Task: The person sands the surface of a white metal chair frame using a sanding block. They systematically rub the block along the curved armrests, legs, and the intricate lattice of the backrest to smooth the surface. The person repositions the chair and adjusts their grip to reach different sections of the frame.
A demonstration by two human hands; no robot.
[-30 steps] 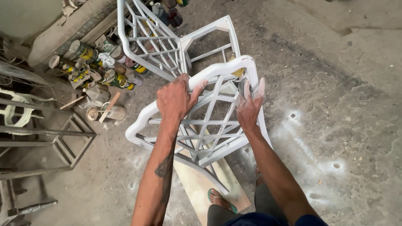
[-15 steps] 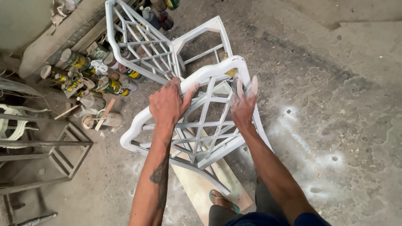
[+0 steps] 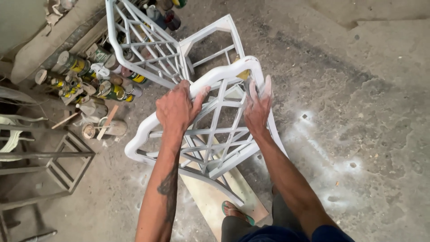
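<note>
A white-primed chair back (image 3: 210, 134) with a curved top rail and a lattice of crossed bars leans over a wooden board in front of me. My left hand (image 3: 175, 107) grips the curved top rail from above. My right hand (image 3: 257, 110), dusted white, presses against the right side of the frame with the fingers pointing up; a small piece of sandpaper may lie under the fingers, but I cannot tell. A second white chair frame (image 3: 152, 45) stands just behind.
Several paint cans and bottles (image 3: 96, 80) crowd the floor at the left, by a low concrete ledge. Grey metal frames (image 3: 49, 166) lie at the lower left. A wooden board (image 3: 212, 197) and my sandalled foot (image 3: 235, 210) are below. White dust marks the concrete floor (image 3: 349, 134).
The view has drifted slightly, so the chair frames sit a little further left and lower. Both hands stay on the frame; the right hand has shifted a little along its right side.
</note>
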